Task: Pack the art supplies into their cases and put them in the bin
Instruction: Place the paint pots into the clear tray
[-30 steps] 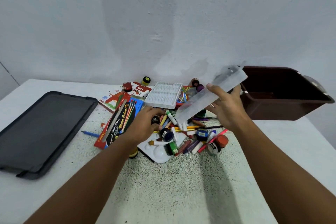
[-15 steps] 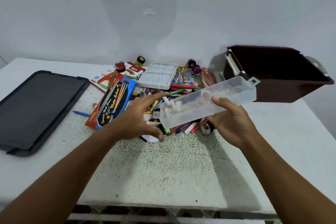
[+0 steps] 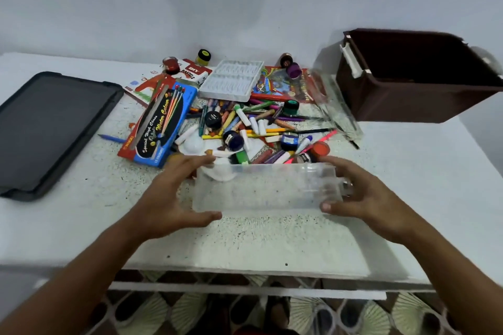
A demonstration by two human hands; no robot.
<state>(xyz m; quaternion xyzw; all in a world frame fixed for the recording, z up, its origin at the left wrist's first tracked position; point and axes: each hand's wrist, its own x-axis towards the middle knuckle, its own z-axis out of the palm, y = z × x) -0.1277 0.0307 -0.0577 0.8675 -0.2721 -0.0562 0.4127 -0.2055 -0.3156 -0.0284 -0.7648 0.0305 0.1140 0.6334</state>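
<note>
I hold the clear rectangular plastic case by its two short ends, low over the white speckled table at its near edge, just in front of the heap of loose crayons, markers and small paint pots. My left hand curls around the left end, fingers along the far side and thumb along the near side. My right hand clamps the right end the same way, thumb on the near corner. Whether the bottom touches the table, I cannot tell.

I judge this case light, since it looks empty. The thin hard walls are stiff but probably flex a little under a squeeze, and smooth plastic can slip. Holding the ends with thumb opposing fingers suits it, and I should press gently so the thin walls don't bow. Loaded with crayons, it will want support from beneath.

Half a second ago my right hand alone held the case up at a slant above the heap, my left only reaching toward it. Now it lies level, lower and nearer to me, with both hands on it. The dark brown plastic bin stands at the far right, well apart, and a clear flat lid-like piece lies blurred beside it.
</note>
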